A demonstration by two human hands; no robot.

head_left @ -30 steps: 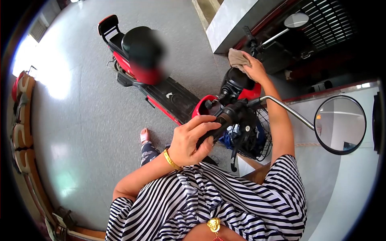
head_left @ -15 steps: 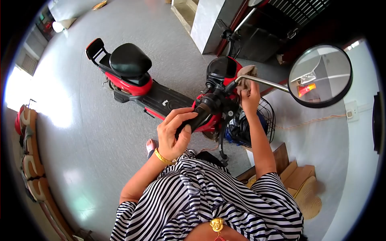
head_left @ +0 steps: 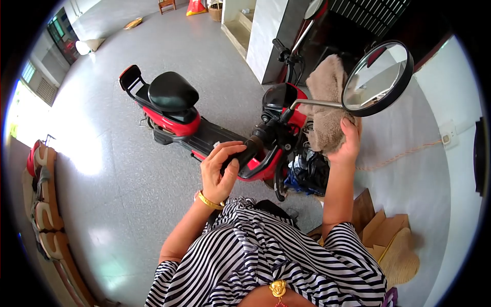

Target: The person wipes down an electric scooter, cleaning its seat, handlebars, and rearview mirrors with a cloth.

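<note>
A red and black scooter (head_left: 171, 120) stands in front of me, its black seat to the left and its handlebars near my body. My left hand (head_left: 220, 171) is wrapped round the near black handlebar grip (head_left: 244, 154). In my right hand (head_left: 348, 143) is a crumpled brown cloth (head_left: 327, 97), raised beside the stem of the round mirror (head_left: 378, 79). The cloth partly lies behind that stem. Beyond the handlebars, the far grip (head_left: 280, 48) and the second mirror (head_left: 313, 9) show. Dark bags (head_left: 309, 174) sit in the front basket, below the cloth.
Along the left edge runs wooden seating (head_left: 48, 217). A cardboard box (head_left: 383, 230) and a straw hat (head_left: 401, 258) lie at the lower right. A cord leads to a wall socket (head_left: 449, 135). Behind the scooter are a pillar (head_left: 266, 38) and a step (head_left: 238, 36).
My right hand has moved from the scooter's front, back towards me, and the cloth is now lifted to the mirror stem. My left hand stays on the grip. The view has shifted.
</note>
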